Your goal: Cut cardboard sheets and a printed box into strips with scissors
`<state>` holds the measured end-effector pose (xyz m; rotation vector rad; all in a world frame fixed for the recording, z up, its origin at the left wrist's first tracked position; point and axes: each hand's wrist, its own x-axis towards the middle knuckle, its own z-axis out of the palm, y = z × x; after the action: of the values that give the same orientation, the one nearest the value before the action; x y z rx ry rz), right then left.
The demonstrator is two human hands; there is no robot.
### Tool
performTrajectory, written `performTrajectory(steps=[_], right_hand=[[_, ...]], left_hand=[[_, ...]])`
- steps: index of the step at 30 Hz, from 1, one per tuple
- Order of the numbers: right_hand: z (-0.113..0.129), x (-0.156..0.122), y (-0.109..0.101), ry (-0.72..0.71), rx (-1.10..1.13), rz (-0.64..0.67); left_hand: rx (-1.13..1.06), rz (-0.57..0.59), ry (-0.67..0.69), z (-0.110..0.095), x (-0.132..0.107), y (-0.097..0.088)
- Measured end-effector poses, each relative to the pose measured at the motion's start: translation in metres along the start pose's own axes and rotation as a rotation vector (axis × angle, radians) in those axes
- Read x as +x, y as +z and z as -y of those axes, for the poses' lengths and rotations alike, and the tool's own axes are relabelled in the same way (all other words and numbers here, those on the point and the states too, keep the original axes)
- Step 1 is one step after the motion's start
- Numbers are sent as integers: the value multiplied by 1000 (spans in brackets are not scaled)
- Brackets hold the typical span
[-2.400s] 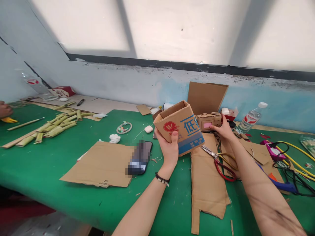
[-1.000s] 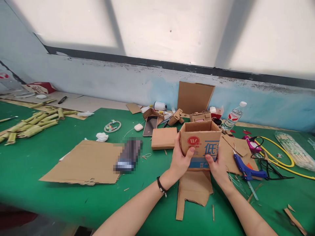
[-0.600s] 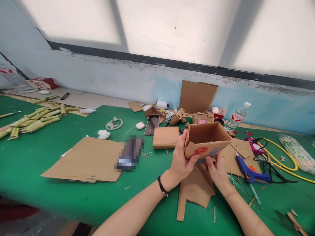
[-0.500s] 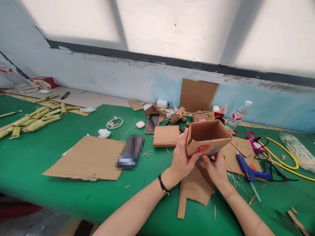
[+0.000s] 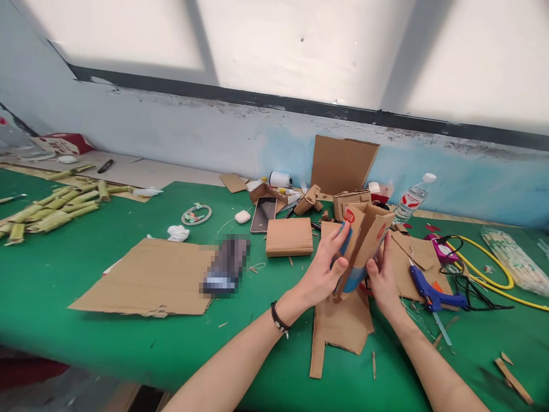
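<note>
Red round mark (image 5: 350, 216) on the cardboard box (image 5: 371, 240), red-and-white label (image 5: 412, 200) on the clear bottle (image 5: 415, 196), lettering unreadable

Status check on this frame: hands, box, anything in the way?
Left hand and right hand holding box. Box tilted, above cut cardboard. Glue gun near right hand.

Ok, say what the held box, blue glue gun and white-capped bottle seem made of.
Held box: matte brown cardboard with printing, probably corrugated, judging by its thick edges.
Blue glue gun: likely hard plastic, evenly coloured and moulded-looking.
White-capped bottle: clear, probably thin plastic; the background shows through.
</note>
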<state>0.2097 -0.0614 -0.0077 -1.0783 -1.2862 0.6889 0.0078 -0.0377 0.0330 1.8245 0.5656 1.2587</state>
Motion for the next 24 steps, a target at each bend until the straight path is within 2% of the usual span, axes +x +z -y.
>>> performTrajectory(steps=[5,10,13,17,24], right_hand=[[6,-3,-1,-10,-30,28],[26,-14,6,12,17,115],[29,-16,7,16,38,151],[22,-15,3,86,101,229],[25,-16,5,99,115,166]], left_hand=[[-54,-3,-36,4,5,-3],[-258,-78,-123,7,8,2],[-376,-35,-164,9,8,3],[-466,33,-287,7,8,3],[-517,27,-286,4,9,4]])
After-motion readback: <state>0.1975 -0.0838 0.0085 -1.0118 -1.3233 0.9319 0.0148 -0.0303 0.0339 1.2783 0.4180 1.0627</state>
